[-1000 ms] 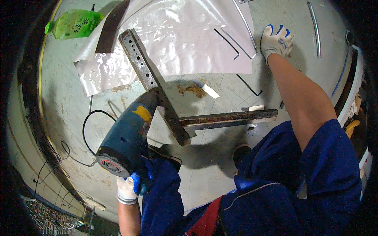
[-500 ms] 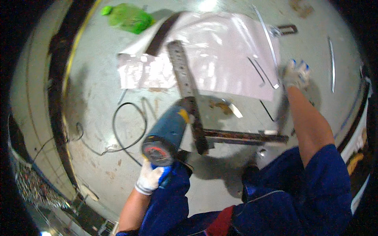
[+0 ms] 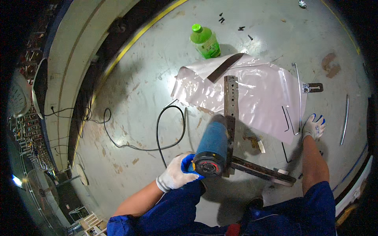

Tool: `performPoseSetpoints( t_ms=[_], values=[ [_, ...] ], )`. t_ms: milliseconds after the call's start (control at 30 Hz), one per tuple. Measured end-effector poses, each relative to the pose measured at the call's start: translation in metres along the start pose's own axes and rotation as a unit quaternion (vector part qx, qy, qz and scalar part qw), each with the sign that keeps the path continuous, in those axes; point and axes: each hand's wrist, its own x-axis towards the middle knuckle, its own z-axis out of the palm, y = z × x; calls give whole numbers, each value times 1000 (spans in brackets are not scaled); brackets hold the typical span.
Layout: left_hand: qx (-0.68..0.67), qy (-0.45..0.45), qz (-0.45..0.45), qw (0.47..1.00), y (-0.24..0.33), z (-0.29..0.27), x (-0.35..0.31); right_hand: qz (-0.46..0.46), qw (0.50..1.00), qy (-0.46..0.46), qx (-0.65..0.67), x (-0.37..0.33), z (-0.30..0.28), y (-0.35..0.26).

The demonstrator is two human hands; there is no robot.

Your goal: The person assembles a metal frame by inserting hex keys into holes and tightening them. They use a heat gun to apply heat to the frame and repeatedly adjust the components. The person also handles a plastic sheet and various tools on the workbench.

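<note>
My left hand (image 3: 176,173), in a white glove with blue fingertips, is closed around the handle of a blue corded power tool (image 3: 213,142). Its round black end faces up towards me; its front end is hidden. Right beside it lies a perforated steel bar (image 3: 232,96), with a dark, rusty steel bar (image 3: 262,170) branching off to the right. My right hand (image 3: 314,126), gloved the same way, reaches out with fingers spread, next to the lower end of a long thin metal rod (image 3: 298,96). Whether it touches the floor I cannot tell.
A pinkish plastic sheet (image 3: 267,84) lies under the bar's far end, with black hex keys (image 3: 285,118) on it. Beyond stand a green bottle (image 3: 205,41) and several bolts (image 3: 221,19). A slotted bracket (image 3: 314,87) lies right. The black cord (image 3: 157,131) loops left.
The whole view has shifted, so the floor objects appear lower and further right. My left hand still grips the power tool, and my right hand stays spread near the rod.
</note>
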Motion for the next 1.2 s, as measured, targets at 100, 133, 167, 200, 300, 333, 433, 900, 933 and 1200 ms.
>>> performPoseSetpoints(
  t_ms=[100, 133, 167, 200, 300, 333, 433, 900, 933, 1200],
  values=[
    [112, 115, 58, 985, -7, -37, 5, -4, 1000, 4, 6, -2, -1, -6],
    [196, 165, 58, 965, -3, -49, 5, 2, 1000, -8, -3, -4, -3, -9],
    [269, 208, 61, 939, -2, -58, 19, 13, 1000, -10, -23, 4, -10, -1],
    [294, 246, 98, 918, -13, -72, 30, 22, 999, -20, -44, 3, -18, 6],
    [395, 336, 154, 841, -50, -120, 85, -76, 994, -61, -50, 25, -26, 39],
    [416, 362, 187, 813, -63, -150, 86, -60, 991, -119, 2, 14, -41, 26],
    [411, 420, 186, 787, -94, -198, 115, 59, 970, -213, 100, 8, -83, 17],
    [443, 442, -112, 772, -144, -248, 197, -228, 926, -301, -27, -168, -155, 33],
    [491, 460, -87, 734, -150, -245, 192, -238, 926, -289, -43, -173, -153, 31],
    [425, 160, 292, 842, -155, -54, 135, -295, 925, -223, -85, -188, -127, 31]
  ],
)
